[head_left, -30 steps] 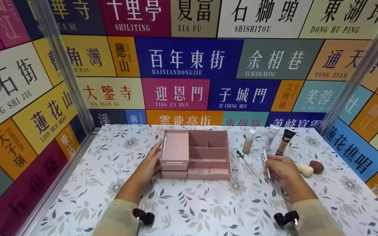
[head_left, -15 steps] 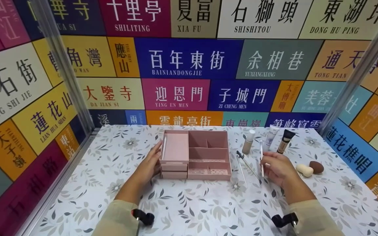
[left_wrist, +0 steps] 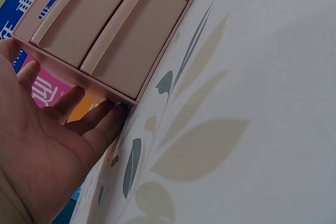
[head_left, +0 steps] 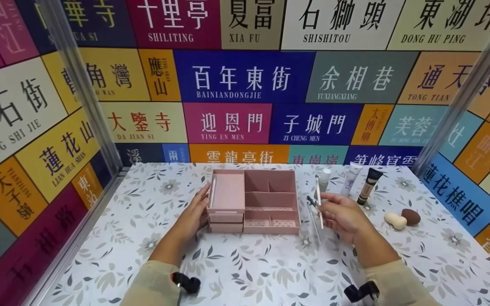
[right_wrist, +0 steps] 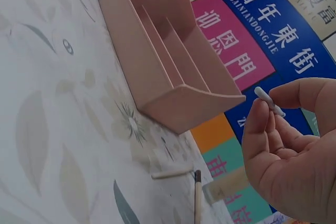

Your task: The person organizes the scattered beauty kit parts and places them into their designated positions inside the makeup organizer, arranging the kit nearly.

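Observation:
A pink organizer (head_left: 228, 191) stands on the table, with shut drawers on its left side and open compartments on the right. Straight fingers of my left hand (head_left: 192, 216) touch its left side; in the left wrist view this hand (left_wrist: 50, 145) lies against the box beside the drawer fronts (left_wrist: 142, 30). Between thumb and fingertips, my right hand (head_left: 347, 216) pinches a slim white pen-like stick (head_left: 319, 199), held upright to the right of the organizer. Its pale end (right_wrist: 261, 94) shows in the right wrist view. Thin sticks, one dark-tipped (right_wrist: 198, 187), lie on the table below, partly hidden in the head view.
Behind the right hand stand a white-capped bottle (head_left: 326, 173), a white tube (head_left: 349, 180) and a black-capped tube (head_left: 368, 189). A cream sponge (head_left: 396, 221) and a brown sponge (head_left: 411, 216) lie farther right. Printed panels (head_left: 245, 76) enclose the table's back and sides.
My right hand has carried the white stick leftward, closer to the organizer and in front of the bottle. The left hand has stayed at the organizer's side.

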`<state>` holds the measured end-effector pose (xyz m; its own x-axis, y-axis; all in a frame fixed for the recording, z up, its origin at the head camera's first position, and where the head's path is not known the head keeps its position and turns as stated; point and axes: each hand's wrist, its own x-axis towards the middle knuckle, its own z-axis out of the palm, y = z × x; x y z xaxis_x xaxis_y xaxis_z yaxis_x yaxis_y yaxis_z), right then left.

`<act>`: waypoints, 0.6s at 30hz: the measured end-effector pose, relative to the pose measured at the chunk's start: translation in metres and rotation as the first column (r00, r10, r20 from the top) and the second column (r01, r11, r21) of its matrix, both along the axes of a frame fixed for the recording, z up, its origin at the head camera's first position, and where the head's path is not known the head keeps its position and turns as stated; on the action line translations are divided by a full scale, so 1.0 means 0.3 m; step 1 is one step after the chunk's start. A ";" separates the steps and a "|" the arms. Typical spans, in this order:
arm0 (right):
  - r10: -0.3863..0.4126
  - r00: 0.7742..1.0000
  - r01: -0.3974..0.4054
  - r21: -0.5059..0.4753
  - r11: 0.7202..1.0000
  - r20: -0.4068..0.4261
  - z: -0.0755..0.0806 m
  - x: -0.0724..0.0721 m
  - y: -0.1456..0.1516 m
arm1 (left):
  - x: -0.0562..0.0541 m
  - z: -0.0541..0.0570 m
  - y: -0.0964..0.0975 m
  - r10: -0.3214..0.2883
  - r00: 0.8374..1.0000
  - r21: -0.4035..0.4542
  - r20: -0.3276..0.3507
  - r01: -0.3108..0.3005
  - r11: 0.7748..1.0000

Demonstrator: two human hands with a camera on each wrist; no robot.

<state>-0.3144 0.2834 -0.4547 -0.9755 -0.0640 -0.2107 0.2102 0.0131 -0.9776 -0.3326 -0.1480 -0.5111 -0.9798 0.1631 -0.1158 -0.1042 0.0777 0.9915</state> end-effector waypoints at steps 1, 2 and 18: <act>0.011 1.000 -0.011 -0.006 1.000 -0.010 0.004 0.002 -0.014 | -0.001 0.000 0.000 -0.002 1.000 -0.002 -0.001 0.002 1.000; 0.023 1.000 -0.023 -0.010 1.000 -0.019 0.008 0.005 -0.028 | -0.001 0.000 0.000 -0.002 1.000 -0.006 -0.001 0.002 1.000; 0.122 0.988 -0.129 -0.063 0.990 -0.094 0.047 -0.019 -0.259 | 0.005 0.001 0.000 -0.027 0.998 0.025 -0.060 0.028 0.999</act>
